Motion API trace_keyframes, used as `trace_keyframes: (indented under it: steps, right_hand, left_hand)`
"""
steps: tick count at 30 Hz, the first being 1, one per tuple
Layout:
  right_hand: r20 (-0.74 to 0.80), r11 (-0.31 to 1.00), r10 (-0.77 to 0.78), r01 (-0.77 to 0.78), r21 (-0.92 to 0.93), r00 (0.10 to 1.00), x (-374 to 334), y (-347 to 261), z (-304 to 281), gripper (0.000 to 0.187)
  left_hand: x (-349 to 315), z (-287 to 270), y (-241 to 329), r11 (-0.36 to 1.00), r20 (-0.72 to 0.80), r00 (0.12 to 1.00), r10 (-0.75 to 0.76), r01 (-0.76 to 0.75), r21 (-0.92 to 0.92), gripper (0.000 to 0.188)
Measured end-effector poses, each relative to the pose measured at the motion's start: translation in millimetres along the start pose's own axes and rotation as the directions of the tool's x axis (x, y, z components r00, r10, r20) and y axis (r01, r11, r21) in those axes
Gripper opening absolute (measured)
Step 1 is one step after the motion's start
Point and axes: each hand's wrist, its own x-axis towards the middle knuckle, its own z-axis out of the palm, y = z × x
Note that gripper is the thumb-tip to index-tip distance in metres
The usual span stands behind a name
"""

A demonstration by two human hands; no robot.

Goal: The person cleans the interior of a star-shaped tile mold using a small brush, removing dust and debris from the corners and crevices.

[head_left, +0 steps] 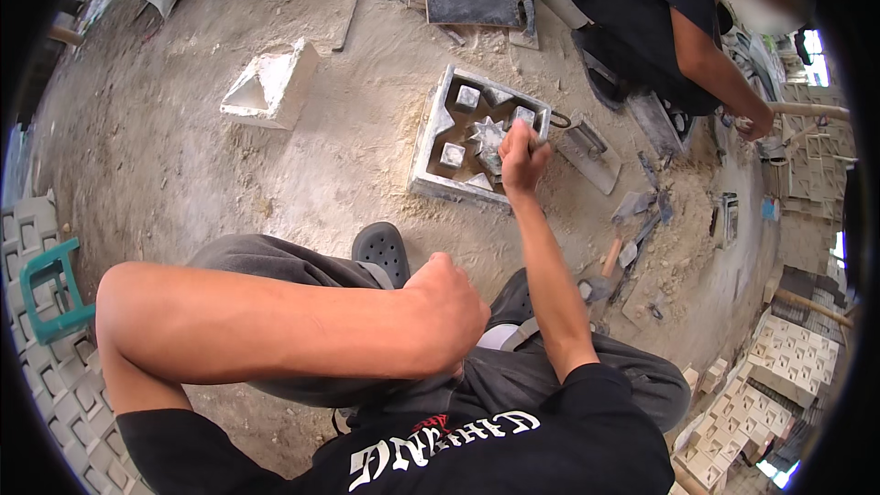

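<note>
A square, pale-dusted mould [451, 189] rests on the ground in front of me. Inside its frame are a star-shaped piece [489, 136], several small blocks and triangular corner pieces. My right hand [524, 158] is closed in a fist over the mould's right side, beside a block [523, 116]. Whatever its fingers hold, if anything, is hidden. My left hand [447, 310] is curled closed above my lap, with the forearm laid across my left knee. Its fingers face away from view, so I cannot see anything inside them.
A white pyramid-hollowed block [272, 87] stands left of the mould. A flat float with a handle [591, 151] lies on its right, with trowels [632, 252] nearer me. Another person [697, 32] works at upper right. Patterned blocks [733, 422] and a teal stool [55, 293] flank me.
</note>
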Motion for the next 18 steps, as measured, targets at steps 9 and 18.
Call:
trace_keyframes:
  steps: [9, 18]
  right_hand:
    - [-0.032, 0.995, 0.049, -0.046, 0.091, 0.998, 3.6, -4.5, 1.8, 0.046]
    - [0.045, 0.981, -0.019, 0.01, 0.194, 0.999, 7.1, -8.3, -11.3, 0.045]
  left_hand:
    - [0.1, 0.6, 0.6, 1.0, 0.019, 1.0, -0.012, 0.012, 0.015, 0.064]
    - [3.7, -4.1, -1.5, 1.0, 0.093, 0.995, -0.019, 0.018, 0.014, 0.064]
